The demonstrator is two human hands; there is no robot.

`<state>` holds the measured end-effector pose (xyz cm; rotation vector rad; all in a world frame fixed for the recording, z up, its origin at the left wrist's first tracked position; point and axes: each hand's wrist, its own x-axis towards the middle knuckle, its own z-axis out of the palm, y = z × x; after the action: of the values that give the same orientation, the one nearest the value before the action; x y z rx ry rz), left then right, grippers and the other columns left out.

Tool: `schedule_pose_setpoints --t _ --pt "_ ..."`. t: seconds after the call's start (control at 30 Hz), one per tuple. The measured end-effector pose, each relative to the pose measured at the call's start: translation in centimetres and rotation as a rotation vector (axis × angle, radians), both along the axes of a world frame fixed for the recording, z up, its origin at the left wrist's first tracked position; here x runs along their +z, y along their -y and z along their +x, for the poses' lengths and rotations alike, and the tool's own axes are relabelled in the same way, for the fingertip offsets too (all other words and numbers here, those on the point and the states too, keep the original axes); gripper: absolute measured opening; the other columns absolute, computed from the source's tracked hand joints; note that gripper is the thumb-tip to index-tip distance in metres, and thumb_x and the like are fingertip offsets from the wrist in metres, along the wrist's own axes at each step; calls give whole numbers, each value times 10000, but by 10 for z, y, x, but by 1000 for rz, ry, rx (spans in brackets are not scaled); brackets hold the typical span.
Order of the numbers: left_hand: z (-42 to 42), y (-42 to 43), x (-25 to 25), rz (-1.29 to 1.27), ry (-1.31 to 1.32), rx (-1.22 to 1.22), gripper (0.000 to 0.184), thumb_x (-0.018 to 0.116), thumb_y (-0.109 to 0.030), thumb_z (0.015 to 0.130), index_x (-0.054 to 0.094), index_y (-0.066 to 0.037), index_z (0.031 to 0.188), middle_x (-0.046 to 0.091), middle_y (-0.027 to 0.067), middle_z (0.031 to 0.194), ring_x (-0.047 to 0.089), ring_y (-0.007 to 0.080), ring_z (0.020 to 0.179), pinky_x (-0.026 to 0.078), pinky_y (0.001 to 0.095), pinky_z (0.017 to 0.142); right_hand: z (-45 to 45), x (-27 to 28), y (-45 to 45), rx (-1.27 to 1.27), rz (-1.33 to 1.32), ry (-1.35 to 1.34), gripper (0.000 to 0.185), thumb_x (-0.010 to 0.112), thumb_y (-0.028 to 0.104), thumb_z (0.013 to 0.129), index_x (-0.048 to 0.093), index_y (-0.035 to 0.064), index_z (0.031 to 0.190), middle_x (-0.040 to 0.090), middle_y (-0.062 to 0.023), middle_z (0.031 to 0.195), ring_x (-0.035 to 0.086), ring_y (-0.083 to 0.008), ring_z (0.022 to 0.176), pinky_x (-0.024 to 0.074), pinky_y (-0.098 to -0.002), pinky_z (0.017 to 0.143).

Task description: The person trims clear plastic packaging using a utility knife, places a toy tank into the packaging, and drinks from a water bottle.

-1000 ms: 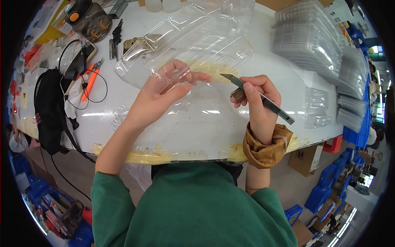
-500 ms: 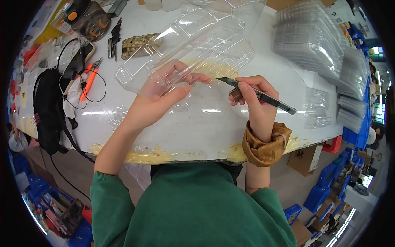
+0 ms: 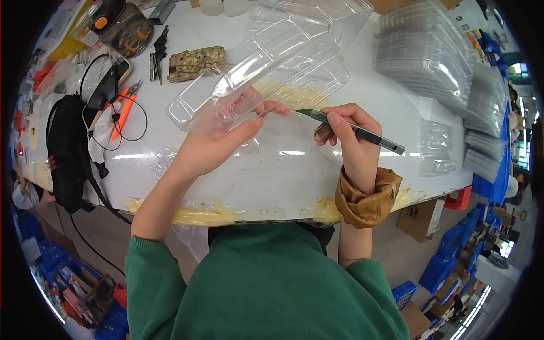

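My left hand (image 3: 212, 150) is closed on a clear plastic blister tray (image 3: 258, 65), partly seen through it. The tray tilts up and away across the middle of the table. In my right hand (image 3: 358, 133) is a craft knife (image 3: 378, 139), its dark blade pointing left. The blade tip is close to my left fingertips and the tray's near edge; whether it touches is unclear. Something brown (image 3: 324, 132) sits at a right fingertip, either a wrap or a small piece. A camouflage-patterned model part (image 3: 195, 63) lies beyond my left hand.
Tall stacks of clear trays (image 3: 422, 54) stand at the right. Orange-handled cutters (image 3: 123, 116), a black pouch (image 3: 71, 150) with cables, and a dark bottle (image 3: 122, 28) are at the left. Yellow tape (image 3: 204, 214) runs along the table's front edge.
The tray has shifted slightly and turned in my left hand, uncovering more of the camouflage part. My right hand and the knife have moved very slightly left.
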<state>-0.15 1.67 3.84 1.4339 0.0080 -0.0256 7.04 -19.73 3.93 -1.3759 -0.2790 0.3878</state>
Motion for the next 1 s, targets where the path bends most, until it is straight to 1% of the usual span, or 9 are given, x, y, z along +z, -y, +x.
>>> schedule_pose_setpoints --t 0.07,0.2,0.37,0.57,0.6,0.7,0.73,0.87,1.0 --pt "0 1 -3 24 3 -2 139 527 24 874 520 -47 993 630 81 1009 617 192 1002 455 253 821 -1 0 1 -5 -4 -5 88 607 15 897 646 -52 938 657 -100 688 607 -145 608 473 -202 598" --pt "-4 3 -5 127 47 -15 165 541 16 857 525 -35 1014 604 54 965 578 148 854 441 240 774 -4 2 4 11 -23 -58 102 605 35 900 648 -51 934 657 -92 685 603 -135 618 456 -194 599" --pt "-11 5 -8 267 39 29 211 557 12 839 545 -26 1047 605 52 962 516 119 774 430 228 742 -11 1 6 3 -65 -21 98 608 45 897 644 -44 915 659 -81 690 604 -122 631 451 -197 591" --pt "-49 7 -10 302 -142 64 246 570 26 822 559 -26 1062 608 44 957 530 115 799 437 229 743 -32 -15 -5 79 -66 -86 80 610 36 885 643 -33 908 673 -88 749 605 -129 664 453 -192 632" --pt "-57 9 -13 286 -144 129 238 566 19 830 565 -23 1064 606 43 941 529 115 796 437 229 741 -36 -19 -9 103 -85 -58 74 614 36 882 643 -29 902 669 -74 743 587 -118 651 444 -193 617" --pt "-76 18 -25 226 -134 326 219 555 -2 853 584 -11 1070 601 40 892 527 114 787 438 229 734 -45 -28 -17 176 -153 42 58 625 35 876 642 -19 883 660 -32 725 533 -84 611 415 -194 569" --pt "-78 21 -29 226 -139 326 219 555 -2 853 584 -11 1070 601 40 892 527 114 787 438 229 734 -48 -28 -18 178 -154 36 58 625 35 876 642 -19 883 660 -32 725 533 -84 611 415 -194 569" --pt "-80 32 -41 318 -33 491 193 521 -66 920 650 16 1037 586 42 784 512 125 756 433 234 714 -54 -25 -19 156 -224 53 56 610 23 887 643 -13 915 687 -55 784 582 -96 683 456 -193 632" --pt "-80 29 -43 407 7 478 249 485 -106 961 697 20 998 589 50 730 494 132 719 428 244 691 -60 -27 -21 113 -233 54 51 612 16 881 640 -18 907 688 -60 787 585 -97 675 456 -193 622"
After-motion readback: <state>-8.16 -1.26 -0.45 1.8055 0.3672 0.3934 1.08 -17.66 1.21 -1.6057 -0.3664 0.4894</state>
